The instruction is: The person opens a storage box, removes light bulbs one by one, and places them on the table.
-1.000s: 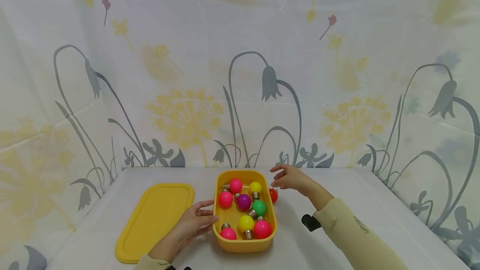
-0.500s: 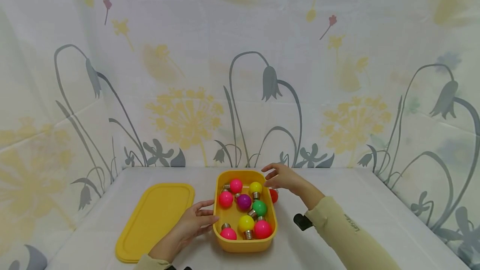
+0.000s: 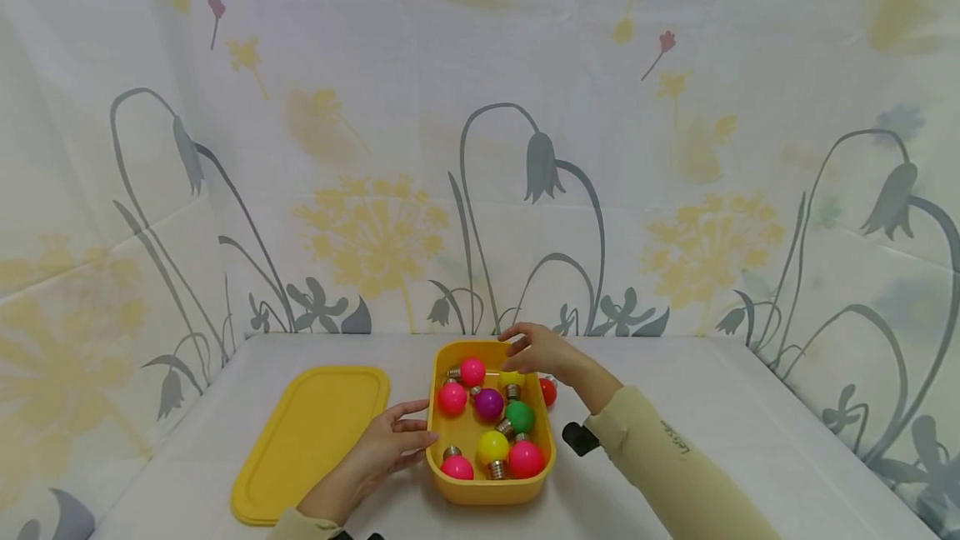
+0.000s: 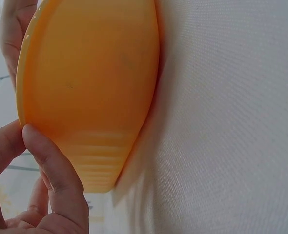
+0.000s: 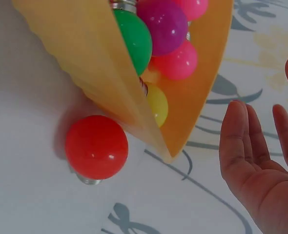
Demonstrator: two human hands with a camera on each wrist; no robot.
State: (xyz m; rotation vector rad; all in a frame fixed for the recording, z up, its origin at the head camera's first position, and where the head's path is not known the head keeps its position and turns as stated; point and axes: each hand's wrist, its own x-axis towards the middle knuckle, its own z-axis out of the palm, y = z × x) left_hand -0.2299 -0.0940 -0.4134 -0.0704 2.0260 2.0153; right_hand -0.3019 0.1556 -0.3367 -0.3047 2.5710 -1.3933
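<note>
1. The box, yellow, stands upright on the desk in front of the person. Its wall bears a small dark mark, too tiny to read.
2. Toward its far end lie a pink bulb, a second pink bulb near the left wall and a purple bulb. A yellow bulb sits in the far right part, and a green bulb by the right wall.
3. Toward the near end are another yellow bulb and two more pink bulbs, one right, one left.
4. Left hand: fingertips touch the box's left rim and wall, fingers loosely extended.
5. Right hand: above the far right corner, fingers relaxed, slightly bent.
6. A red bulb lies outside, just beside the right wall; contact cannot be told.
7. The lid, yellow, lies flat left of the box.
8. The right sleeve carries lettering, seemingly starting "Less"; the rest is unclear.
9. Behind hangs a flower-printed cloth.
</note>
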